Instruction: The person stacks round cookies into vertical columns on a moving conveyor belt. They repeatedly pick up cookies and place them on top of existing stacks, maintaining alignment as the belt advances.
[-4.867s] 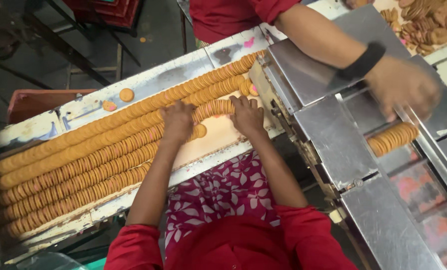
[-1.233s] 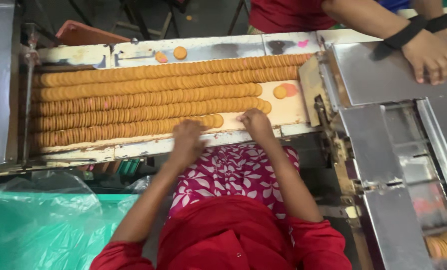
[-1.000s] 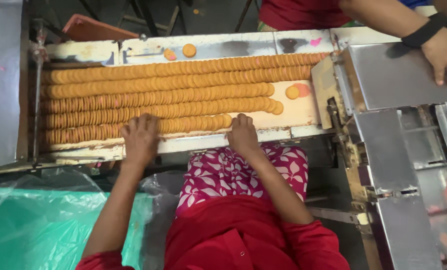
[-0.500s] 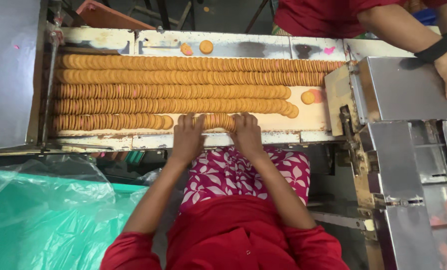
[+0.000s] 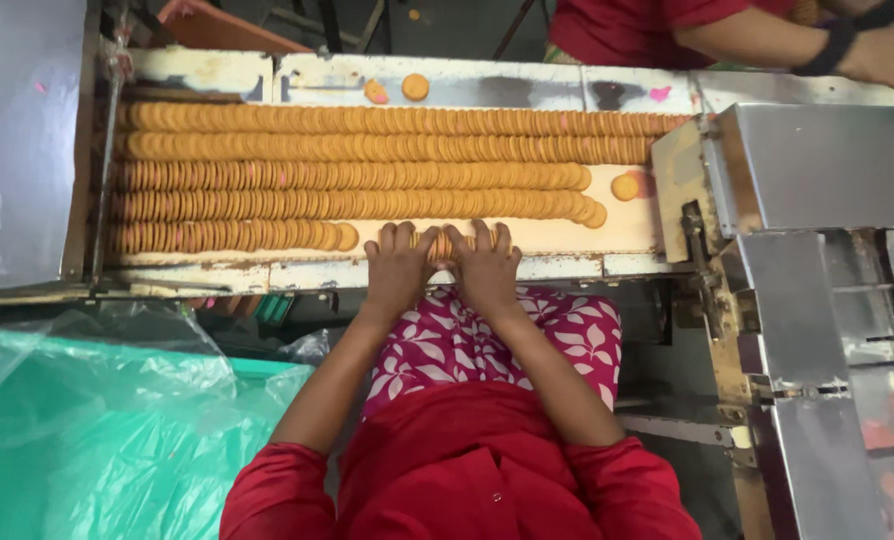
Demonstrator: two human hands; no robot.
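Observation:
Long rows of round orange biscuits (image 5: 367,175) lie edge to edge on a cream conveyor tray (image 5: 617,238). My left hand (image 5: 399,265) and my right hand (image 5: 485,262) rest side by side on the nearest row, pressing a short stack of biscuits (image 5: 440,246) between them. To the left, the rest of that nearest row (image 5: 232,237) ends just short of my left hand. My arms reach out from red sleeves over a pink flowered lap.
A steel machine housing with chutes (image 5: 827,300) stands on the right. Another person's arm with a black wristband (image 5: 832,45) reaches over it at the top right. A green plastic-lined bin (image 5: 97,430) sits at the lower left. Loose biscuits (image 5: 415,87) lie on the far rim.
My hands have come closer together, squeezing a short stack of biscuits between them. The view has shifted so the tray sits more to the right.

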